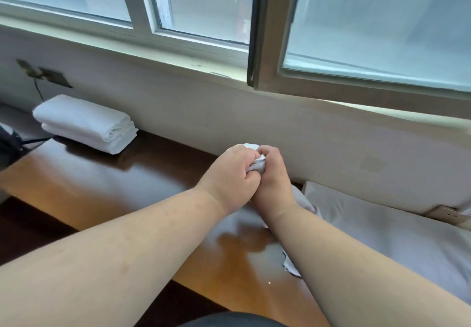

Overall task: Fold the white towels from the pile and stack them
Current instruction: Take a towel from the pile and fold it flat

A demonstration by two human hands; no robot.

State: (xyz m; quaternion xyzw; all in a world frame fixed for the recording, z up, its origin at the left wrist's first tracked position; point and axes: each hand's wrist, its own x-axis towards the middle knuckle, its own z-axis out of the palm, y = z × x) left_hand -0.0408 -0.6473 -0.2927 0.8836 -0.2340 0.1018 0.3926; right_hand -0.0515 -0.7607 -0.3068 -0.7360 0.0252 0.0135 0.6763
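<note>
Both hands, left hand [230, 174] and right hand [271, 179], are gripping a bunched white towel [257, 165] mid-frame; folded stack [85, 123] is sitting upper left.

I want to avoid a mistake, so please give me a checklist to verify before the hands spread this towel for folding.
1. Both hands hold the towel: ok; left hand and right hand grip the white towel together.
2. Towel corners found: cannot tell; the cloth is bunched.
3. Free space on the wooden table: ok.
4. Folded stack is tidy and out of the way: ok.
5. Rest of the towel hangs free: cannot tell; the arms hide it.
</note>
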